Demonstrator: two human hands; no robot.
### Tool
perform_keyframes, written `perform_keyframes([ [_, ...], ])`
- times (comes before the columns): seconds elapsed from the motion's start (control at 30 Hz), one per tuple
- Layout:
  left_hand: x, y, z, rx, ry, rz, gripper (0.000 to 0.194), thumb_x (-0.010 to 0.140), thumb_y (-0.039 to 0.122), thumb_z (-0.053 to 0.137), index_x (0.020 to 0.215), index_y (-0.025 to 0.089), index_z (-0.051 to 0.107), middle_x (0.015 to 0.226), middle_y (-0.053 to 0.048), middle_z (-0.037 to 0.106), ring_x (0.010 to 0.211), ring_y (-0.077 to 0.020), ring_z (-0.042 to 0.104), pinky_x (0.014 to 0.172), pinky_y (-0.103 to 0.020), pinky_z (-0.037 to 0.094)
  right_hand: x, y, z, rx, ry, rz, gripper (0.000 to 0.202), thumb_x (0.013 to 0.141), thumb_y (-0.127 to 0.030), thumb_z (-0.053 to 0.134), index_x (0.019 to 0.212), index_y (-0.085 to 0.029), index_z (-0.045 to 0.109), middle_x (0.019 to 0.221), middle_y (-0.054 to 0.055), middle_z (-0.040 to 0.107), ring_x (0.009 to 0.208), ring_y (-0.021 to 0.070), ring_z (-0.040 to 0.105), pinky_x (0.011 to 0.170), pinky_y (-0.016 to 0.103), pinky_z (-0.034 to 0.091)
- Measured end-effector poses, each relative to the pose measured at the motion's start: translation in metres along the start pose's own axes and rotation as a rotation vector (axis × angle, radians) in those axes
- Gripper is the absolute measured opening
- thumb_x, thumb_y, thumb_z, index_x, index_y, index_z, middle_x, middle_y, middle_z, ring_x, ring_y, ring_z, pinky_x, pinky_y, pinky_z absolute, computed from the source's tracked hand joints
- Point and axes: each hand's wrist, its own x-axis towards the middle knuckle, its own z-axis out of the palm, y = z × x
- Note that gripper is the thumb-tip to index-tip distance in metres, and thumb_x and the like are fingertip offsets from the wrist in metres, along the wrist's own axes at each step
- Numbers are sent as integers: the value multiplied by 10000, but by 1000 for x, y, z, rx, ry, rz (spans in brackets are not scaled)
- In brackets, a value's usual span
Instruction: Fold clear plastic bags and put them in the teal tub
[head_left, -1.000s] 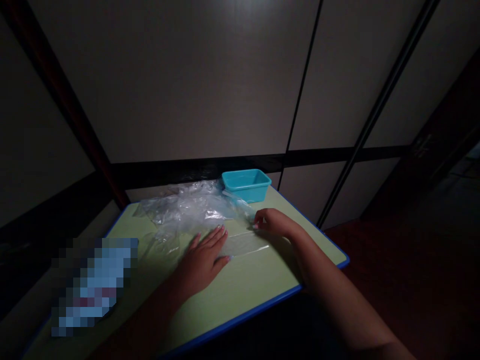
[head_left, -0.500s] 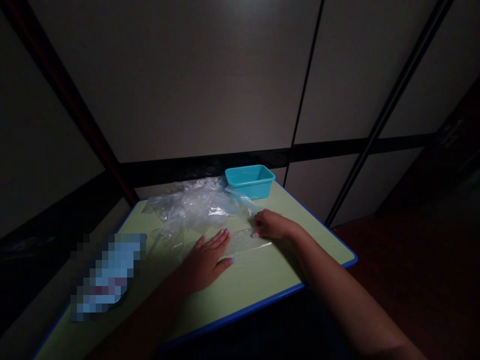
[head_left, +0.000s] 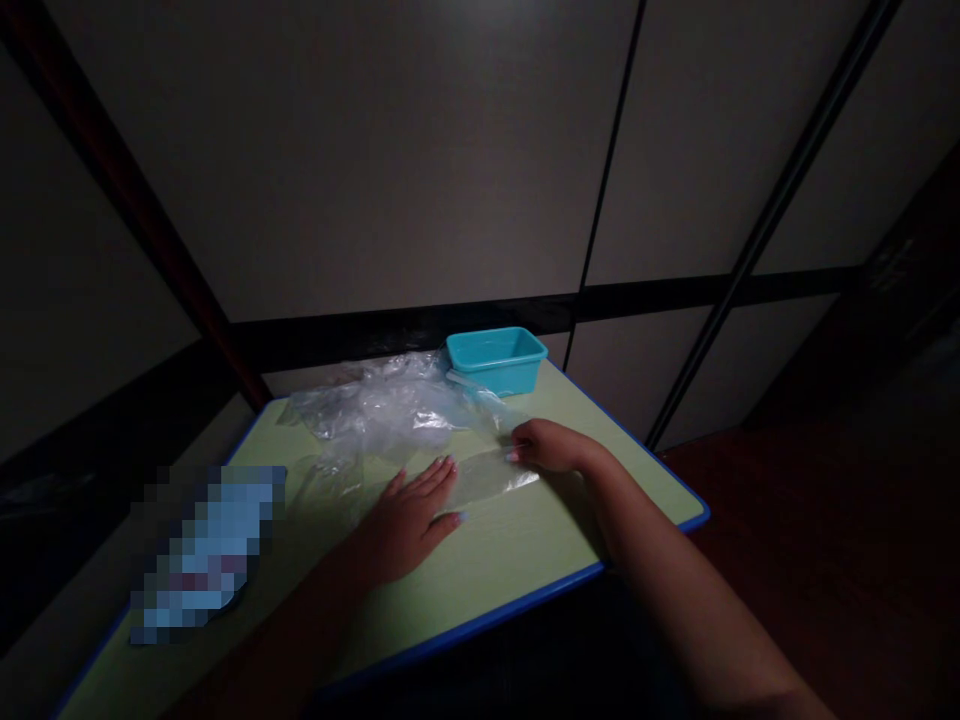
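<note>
left hand [head_left: 411, 520] lay flat, fingers spread over a clear plastic bag [head_left: 491, 476], right hand [head_left: 551, 446] pinched its edge

Left of my clear bags [head_left: 405, 405], the blue item [head_left: 217, 550] is pixelated, its print illegible to me.

A strip of thin, clear plastic [head_left: 487, 478] is lying mostly flat on the pale green tabletop [head_left: 480, 570], its glossy free end pointing toward three o'clock.
</note>
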Motion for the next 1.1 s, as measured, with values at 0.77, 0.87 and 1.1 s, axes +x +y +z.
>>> perform_keyframes([
  [0.77,-1,21,7,205,148,-144,710,903,533,319,1390,17,333,1503,-198,175,1404,-296,131,1078,-553,223,6,-3,10,498,107,50,259,751,-117,555,1009,-136,553,546,-39,552,484,100,480,481,194,334],
  [0.87,0,24,9,183,136,-124,699,905,536,320,1396,39,330,1500,-183,203,1402,-287,143,1082,-537,235,4,-5,7,588,133,22,242,736,-146,561,977,-140,549,520,-48,532,452,92,449,459,194,317],
  [1.1,1,22,11,146,109,-125,707,908,539,302,1404,36,311,1499,-175,217,1402,-264,155,1097,-502,226,3,-8,4,820,202,24,242,670,-202,596,900,-153,540,482,-53,538,411,88,447,427,194,339],
])
